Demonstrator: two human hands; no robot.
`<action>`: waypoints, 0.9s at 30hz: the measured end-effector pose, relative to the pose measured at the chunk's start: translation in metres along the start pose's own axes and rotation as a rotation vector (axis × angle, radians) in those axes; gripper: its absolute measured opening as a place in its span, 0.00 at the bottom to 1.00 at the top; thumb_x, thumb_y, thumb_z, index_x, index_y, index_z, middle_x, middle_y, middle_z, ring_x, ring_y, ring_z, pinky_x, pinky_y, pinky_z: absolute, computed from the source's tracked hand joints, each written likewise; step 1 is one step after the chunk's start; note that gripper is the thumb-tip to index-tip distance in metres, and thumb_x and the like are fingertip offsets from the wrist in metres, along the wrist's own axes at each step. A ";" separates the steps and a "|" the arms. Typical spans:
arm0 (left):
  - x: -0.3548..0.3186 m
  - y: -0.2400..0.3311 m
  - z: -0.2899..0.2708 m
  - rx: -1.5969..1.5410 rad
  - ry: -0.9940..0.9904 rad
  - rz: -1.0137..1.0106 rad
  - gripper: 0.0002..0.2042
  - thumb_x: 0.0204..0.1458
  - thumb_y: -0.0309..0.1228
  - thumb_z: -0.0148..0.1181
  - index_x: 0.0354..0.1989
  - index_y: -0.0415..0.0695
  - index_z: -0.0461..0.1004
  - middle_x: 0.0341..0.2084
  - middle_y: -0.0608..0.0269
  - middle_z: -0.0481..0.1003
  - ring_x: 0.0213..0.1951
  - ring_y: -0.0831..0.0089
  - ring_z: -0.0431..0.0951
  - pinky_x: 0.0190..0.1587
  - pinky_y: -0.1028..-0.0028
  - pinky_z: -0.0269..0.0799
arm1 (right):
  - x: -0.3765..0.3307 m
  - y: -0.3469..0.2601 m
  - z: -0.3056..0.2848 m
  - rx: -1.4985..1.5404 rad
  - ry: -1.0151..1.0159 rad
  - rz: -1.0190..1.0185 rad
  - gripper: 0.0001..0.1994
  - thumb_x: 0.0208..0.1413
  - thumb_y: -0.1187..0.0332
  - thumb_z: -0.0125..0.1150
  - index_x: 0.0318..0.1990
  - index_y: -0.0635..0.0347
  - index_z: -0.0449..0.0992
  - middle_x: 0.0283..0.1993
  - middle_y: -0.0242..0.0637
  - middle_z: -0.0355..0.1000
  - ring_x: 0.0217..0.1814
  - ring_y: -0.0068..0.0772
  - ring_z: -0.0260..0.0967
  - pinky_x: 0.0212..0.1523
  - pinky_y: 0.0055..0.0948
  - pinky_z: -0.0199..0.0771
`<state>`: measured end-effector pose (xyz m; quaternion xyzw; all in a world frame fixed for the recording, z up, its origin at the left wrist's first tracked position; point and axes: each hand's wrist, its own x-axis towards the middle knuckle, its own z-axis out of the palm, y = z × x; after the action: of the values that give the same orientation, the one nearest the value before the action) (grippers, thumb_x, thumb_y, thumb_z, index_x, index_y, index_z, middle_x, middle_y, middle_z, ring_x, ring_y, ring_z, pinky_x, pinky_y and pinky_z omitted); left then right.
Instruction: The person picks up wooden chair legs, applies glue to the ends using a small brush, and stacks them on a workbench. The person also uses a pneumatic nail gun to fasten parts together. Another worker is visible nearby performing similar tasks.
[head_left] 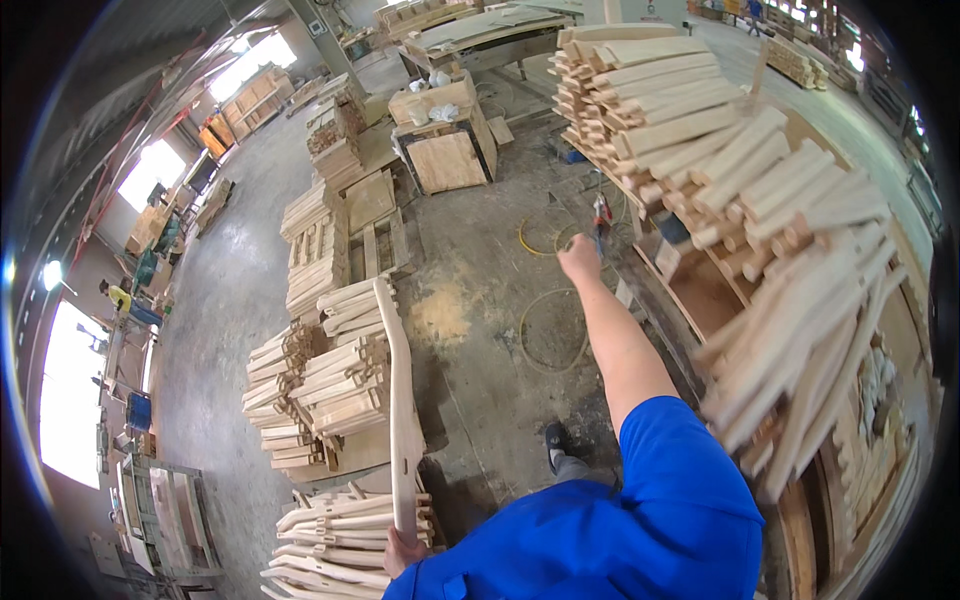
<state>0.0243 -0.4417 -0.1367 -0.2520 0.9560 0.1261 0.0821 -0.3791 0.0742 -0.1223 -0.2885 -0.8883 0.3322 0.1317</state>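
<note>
My left hand [403,550] grips the lower end of a long curved pale wooden piece [398,400] that stands up over stacks of similar parts [325,385]. My right hand [580,255] is stretched forward, fingers closed on a small tool with red and blue parts [601,215], held near the floor side of a workbench [700,290]. A big pile of pale wooden sticks [760,200] lies on that bench to the right of my arm.
Concrete floor [480,330] with a yellow hose loop [550,330]. Stacked wooden parts sit left and below, plywood crates [445,130] farther back. My shoe [558,440] is on the floor. A person in yellow [117,295] stands far left near windows.
</note>
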 end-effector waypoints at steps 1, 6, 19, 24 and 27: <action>0.008 0.008 0.005 -0.013 -0.059 -0.035 0.31 0.33 0.41 0.63 0.50 0.49 0.64 0.31 0.46 0.76 0.36 0.44 0.76 0.39 0.50 0.71 | 0.019 0.000 0.006 -0.044 0.015 0.043 0.25 0.47 0.61 0.61 0.52 0.62 0.67 0.58 0.48 0.62 0.56 0.52 0.64 0.53 0.45 0.68; 0.050 0.072 0.008 0.032 -0.168 -0.072 0.31 0.34 0.41 0.63 0.51 0.48 0.64 0.33 0.45 0.76 0.38 0.46 0.76 0.41 0.53 0.71 | 0.116 0.008 0.017 -0.377 -0.008 0.168 0.27 0.52 0.62 0.59 0.58 0.57 0.60 0.65 0.39 0.53 0.62 0.52 0.57 0.55 0.49 0.68; 0.160 0.176 0.021 0.103 -0.303 0.081 0.28 0.36 0.40 0.61 0.50 0.52 0.64 0.32 0.47 0.77 0.37 0.47 0.76 0.39 0.52 0.71 | 0.196 0.037 0.056 -0.318 -0.138 0.538 0.37 0.47 0.62 0.59 0.65 0.58 0.49 0.63 0.51 0.55 0.61 0.52 0.60 0.59 0.45 0.66; 0.180 0.188 0.029 -0.032 -0.330 0.176 0.29 0.36 0.41 0.60 0.52 0.52 0.64 0.33 0.47 0.77 0.38 0.46 0.76 0.40 0.53 0.71 | 0.103 0.067 0.082 0.684 -0.008 0.309 0.13 0.34 0.70 0.59 0.31 0.59 0.65 0.22 0.34 0.63 0.19 0.29 0.61 0.14 0.33 0.63; 0.193 0.180 0.033 -0.109 -0.337 0.245 0.28 0.37 0.41 0.59 0.51 0.51 0.65 0.34 0.46 0.77 0.39 0.46 0.76 0.41 0.54 0.71 | -0.012 0.047 0.083 1.170 -0.408 0.573 0.15 0.37 0.76 0.57 0.33 0.55 0.59 0.21 0.32 0.60 0.14 0.28 0.56 0.12 0.26 0.57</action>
<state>-0.2286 -0.3697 -0.1748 -0.1131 0.9440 0.2272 0.2108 -0.3849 0.0536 -0.2159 -0.3253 -0.4583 0.8271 0.0027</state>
